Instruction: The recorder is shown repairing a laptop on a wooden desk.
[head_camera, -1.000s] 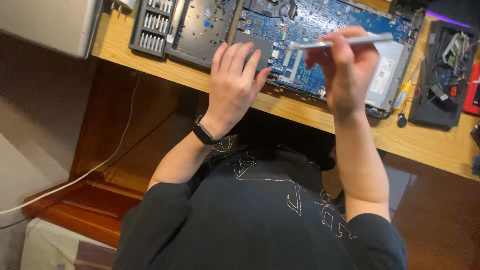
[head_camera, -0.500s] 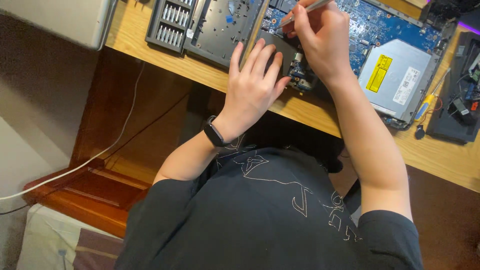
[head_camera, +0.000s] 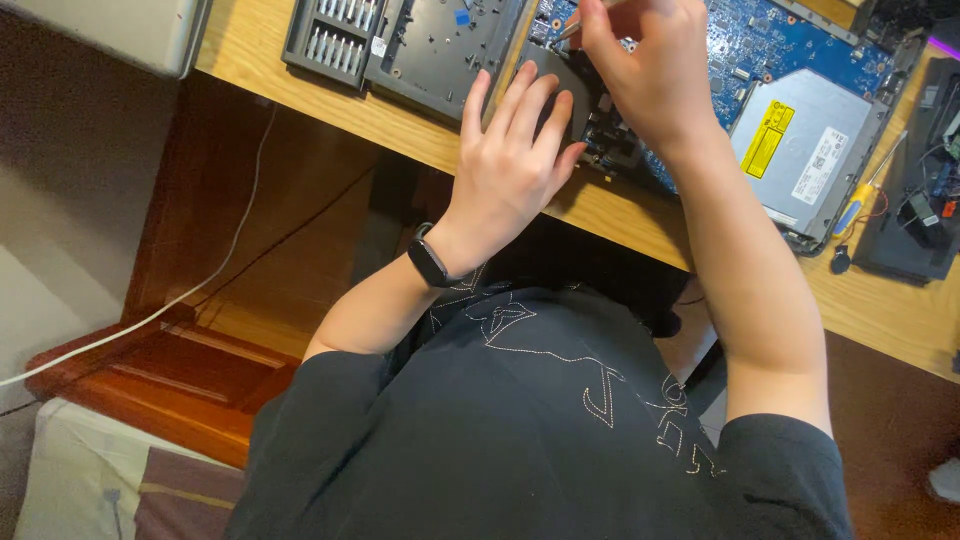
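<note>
hands (head_camera: 590, 120) on opened laptop (head_camera: 760, 90), wooden desk (head_camera: 880, 310)

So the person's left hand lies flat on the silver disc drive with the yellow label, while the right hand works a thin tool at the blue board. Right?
Not quite. The head view shows the left hand flat on a dark grey component; the silver disc drive lies untouched. The right hand does hold a thin tool.

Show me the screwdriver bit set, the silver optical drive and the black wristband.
screwdriver bit set (head_camera: 330, 42), head view, on its row of bits.
silver optical drive (head_camera: 815, 150), head view, on its bare metal top.
black wristband (head_camera: 430, 262), head view, on the band's face at the left wrist.
</note>
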